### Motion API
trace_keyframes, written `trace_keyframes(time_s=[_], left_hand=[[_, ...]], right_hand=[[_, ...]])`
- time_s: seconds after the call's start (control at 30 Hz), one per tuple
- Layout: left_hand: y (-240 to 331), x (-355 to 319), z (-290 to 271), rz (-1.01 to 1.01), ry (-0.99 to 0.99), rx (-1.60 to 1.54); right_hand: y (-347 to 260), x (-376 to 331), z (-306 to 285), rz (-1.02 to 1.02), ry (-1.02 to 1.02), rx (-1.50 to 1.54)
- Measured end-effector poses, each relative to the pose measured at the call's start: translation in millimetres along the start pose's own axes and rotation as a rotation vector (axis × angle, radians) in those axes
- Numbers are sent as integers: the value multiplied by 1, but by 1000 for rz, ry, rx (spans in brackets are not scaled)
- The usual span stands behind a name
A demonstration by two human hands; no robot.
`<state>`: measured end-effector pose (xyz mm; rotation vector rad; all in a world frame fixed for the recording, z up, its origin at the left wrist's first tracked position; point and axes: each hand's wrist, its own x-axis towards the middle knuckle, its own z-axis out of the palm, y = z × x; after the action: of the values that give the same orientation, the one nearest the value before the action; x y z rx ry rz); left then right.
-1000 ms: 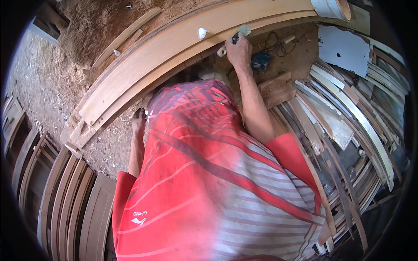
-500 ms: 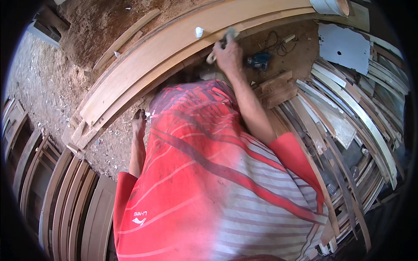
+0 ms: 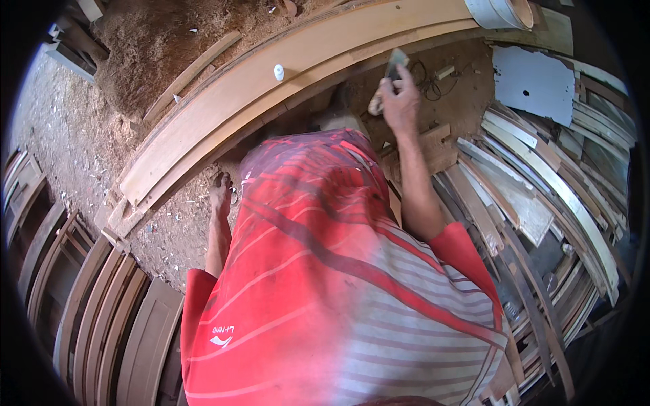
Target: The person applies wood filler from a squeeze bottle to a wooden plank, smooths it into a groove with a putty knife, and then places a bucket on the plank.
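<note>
In my right hand point(image 3: 401, 107) is a flat tool point(image 3: 397, 62) with a grey-green head and a pale handle end; blur leaves unclear whether it is a brush or a scraper. My fingers are closed round its middle. The hand is raised above the ground, on the near side of a long pale wooden board point(image 3: 203, 122). A small white bottle point(image 3: 279, 72) stands on that board, left of the tool. My left hand point(image 3: 221, 184) hangs low at my left side, near the board's near edge. Its fingers look loosely apart, and I see nothing in them.
A white bucket point(image 3: 497, 13) rests at the board's far right end. A white panel with a hole point(image 3: 531, 81) and stacked wood strips point(image 3: 542, 183) lie right. Wooden frames and panels point(image 3: 152, 331) stand at lower left. Sawdust point(image 3: 135, 61) covers the ground; a dark cable point(image 3: 428, 86) lies right.
My right hand has moved right, away from the board, with the tool still in it. It now hides the blue power tool on the ground. My left hand has hardly moved.
</note>
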<state>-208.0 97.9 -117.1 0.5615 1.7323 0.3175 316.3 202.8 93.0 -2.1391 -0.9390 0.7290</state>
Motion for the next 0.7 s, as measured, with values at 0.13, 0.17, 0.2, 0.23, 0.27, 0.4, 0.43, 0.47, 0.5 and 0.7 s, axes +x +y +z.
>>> trace_keyframes(time_s=[0.13, 0.17, 0.2, 0.23, 0.27, 0.4, 0.43, 0.47, 0.5, 0.7], left_hand=[[7, -17, 36, -42, 39, -21], [5, -22, 51, -33, 61, -10], [7, -32, 69, -33, 90, 14], [8, -44, 86, -32, 120, 38], [9, -54, 106, -45, 97, 40], [25, -86, 176, -22, 56, 175], [25, -93, 188, -11, 62, 208], [25, -98, 199, 2, 74, 248], [34, -97, 207, 28, 81, 297], [113, -117, 233, 332, 451, 204]], right_hand=[[43, 73, -49, -167, 112, -48], [61, 96, -61, -241, 138, -129], [63, 113, -69, -254, 127, -141], [57, 128, -80, -268, 117, -150], [63, 151, -90, -304, 116, -250], [68, 217, -122, -401, 106, -438], [76, 238, -129, -465, 99, -469], [83, 256, -134, -503, 92, -486], [88, 270, -137, -560, 85, -513], [129, 333, -140, -830, -27, -609]])
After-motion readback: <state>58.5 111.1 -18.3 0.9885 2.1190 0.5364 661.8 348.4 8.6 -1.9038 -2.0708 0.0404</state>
